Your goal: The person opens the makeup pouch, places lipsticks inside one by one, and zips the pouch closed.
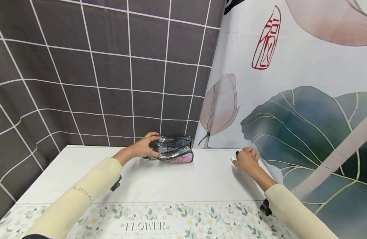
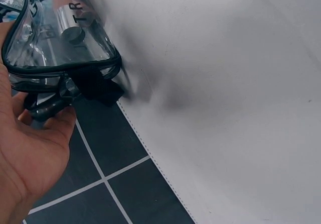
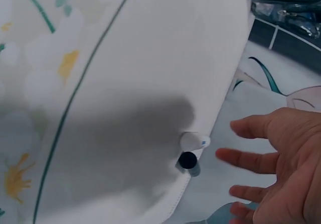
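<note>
A clear zip toiletry bag (image 1: 175,148) with black piping lies near the back edge of the white table, pink contents showing at its right end. My left hand (image 1: 144,147) grips the bag's left end, fingers curled about it. In the left wrist view, printed letters and a silver-capped item show inside the bag (image 2: 55,48), and fingers reach behind its black handle strap. At the table's right edge my right hand (image 3: 293,163) has its fingers spread and holds nothing. Close to its fingertips stand a small white-topped container (image 3: 190,140) and a small black-capped bottle (image 3: 188,160).
The white tabletop (image 1: 183,182) meets a dark gridded cloth (image 1: 111,73) behind and a lotus-print curtain (image 1: 291,126) on the right. A floral mat (image 1: 225,217) lettered FLOWER lies along the front.
</note>
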Demonstrator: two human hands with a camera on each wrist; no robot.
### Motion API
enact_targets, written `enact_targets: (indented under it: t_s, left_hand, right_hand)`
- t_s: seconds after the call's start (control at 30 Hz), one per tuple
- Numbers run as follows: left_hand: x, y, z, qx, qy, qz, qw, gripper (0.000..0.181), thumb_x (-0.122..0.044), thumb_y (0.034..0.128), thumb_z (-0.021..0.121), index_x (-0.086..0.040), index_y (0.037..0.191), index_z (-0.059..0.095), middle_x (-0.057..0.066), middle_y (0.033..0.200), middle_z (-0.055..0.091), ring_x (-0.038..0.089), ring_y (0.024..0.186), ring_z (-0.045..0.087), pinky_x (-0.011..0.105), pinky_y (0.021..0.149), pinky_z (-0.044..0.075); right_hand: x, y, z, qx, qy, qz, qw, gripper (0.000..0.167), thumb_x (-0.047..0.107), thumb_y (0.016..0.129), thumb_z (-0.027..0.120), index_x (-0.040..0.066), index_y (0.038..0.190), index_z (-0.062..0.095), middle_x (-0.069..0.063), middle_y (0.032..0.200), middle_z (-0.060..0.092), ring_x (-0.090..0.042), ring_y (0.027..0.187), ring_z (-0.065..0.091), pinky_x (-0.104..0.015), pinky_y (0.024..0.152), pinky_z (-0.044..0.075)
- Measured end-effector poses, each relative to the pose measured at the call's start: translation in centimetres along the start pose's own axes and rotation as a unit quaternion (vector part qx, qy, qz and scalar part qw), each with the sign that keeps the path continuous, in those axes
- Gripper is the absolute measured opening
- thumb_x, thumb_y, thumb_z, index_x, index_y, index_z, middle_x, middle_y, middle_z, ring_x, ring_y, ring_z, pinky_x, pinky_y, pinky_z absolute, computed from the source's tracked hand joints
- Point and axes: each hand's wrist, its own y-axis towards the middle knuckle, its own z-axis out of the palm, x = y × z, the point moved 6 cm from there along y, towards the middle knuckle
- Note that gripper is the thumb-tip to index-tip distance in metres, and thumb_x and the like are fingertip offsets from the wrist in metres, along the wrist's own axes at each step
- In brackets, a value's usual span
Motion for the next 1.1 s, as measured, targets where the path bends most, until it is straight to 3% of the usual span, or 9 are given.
enact_targets:
  t_s: [0.23, 0.43, 0.57, 0.73, 0.87, 1.1]
  left_hand:
    - [0.4, 0.2, 0.3, -0.002, -0.004, 0.001, 1.0, 0.097, -0.032, 0.0911, 0.09, 0.0, 0.171, 0.044, 0.02, 0.185, 0.024, 0.054, 0.169, 0.031, 0.071, 0.134, 0.035]
    - [0.4, 0.1, 0.1, -0.005, -0.002, 0.002, 1.0, 0.098, -0.032, 0.0905, 0.091, 0.001, 0.171, 0.044, 0.022, 0.184, 0.024, 0.055, 0.169, 0.029, 0.072, 0.134, 0.034]
    - [0.4, 0.1, 0.0, -0.004, -0.003, 0.004, 1.0, 0.099, -0.033, 0.0903, 0.091, 0.0, 0.17, 0.045, 0.022, 0.184, 0.024, 0.055, 0.169, 0.03, 0.072, 0.134, 0.034]
    - [0.6, 0.2, 0.1, -0.01, 0.006, 0.004, 0.9999, 0.1, -0.038, 0.0867, 0.094, -0.003, 0.169, 0.049, 0.017, 0.183, 0.029, 0.052, 0.167, 0.036, 0.073, 0.132, 0.036]
    - [0.6, 0.2, 0.0, -0.007, -0.002, 0.009, 0.9999, 0.101, -0.038, 0.0869, 0.093, -0.001, 0.169, 0.048, 0.02, 0.183, 0.027, 0.054, 0.168, 0.033, 0.073, 0.133, 0.035]
    - [1.8, 0.7, 0.1, -0.011, 0.006, 0.031, 0.9994, 0.102, -0.049, 0.0878, 0.092, -0.003, 0.168, 0.05, 0.02, 0.181, 0.029, 0.056, 0.164, 0.036, 0.071, 0.129, 0.042]
  right_hand:
    - [-0.8, -0.5, 1.1, 0.024, -0.023, 0.032, 0.999, 0.026, 0.02, 0.097, 0.075, -0.005, 0.09, 0.071, -0.039, 0.116, 0.059, -0.06, 0.118, 0.039, -0.072, 0.103, 0.033]
    - [-0.5, -0.6, 1.5, 0.017, -0.028, 0.03, 0.999, 0.015, 0.01, 0.093, 0.072, -0.004, 0.087, 0.068, -0.036, 0.11, 0.058, -0.064, 0.123, 0.039, -0.076, 0.106, 0.032]
    - [-0.5, -0.5, 1.9, 0.014, -0.036, 0.029, 0.9988, 0.012, 0.007, 0.091, 0.071, 0.0, 0.082, 0.065, -0.035, 0.11, 0.058, -0.068, 0.129, 0.038, -0.078, 0.108, 0.033]
    - [-0.6, -0.5, 2.0, 0.013, -0.04, 0.026, 0.9988, 0.014, 0.004, 0.089, 0.069, 0.001, 0.077, 0.062, -0.035, 0.108, 0.056, -0.065, 0.123, 0.04, -0.076, 0.103, 0.034]
    - [-0.4, -0.4, 1.7, 0.009, -0.03, 0.028, 0.9991, 0.011, 0.004, 0.092, 0.07, -0.003, 0.083, 0.068, -0.036, 0.111, 0.056, -0.064, 0.122, 0.039, -0.076, 0.103, 0.035]
    - [0.4, 0.1, 0.5, -0.035, 0.017, 0.018, 0.9991, 0.022, 0.009, 0.095, 0.064, -0.004, 0.076, 0.065, -0.045, 0.135, 0.056, -0.066, 0.126, 0.039, -0.078, 0.102, 0.036]
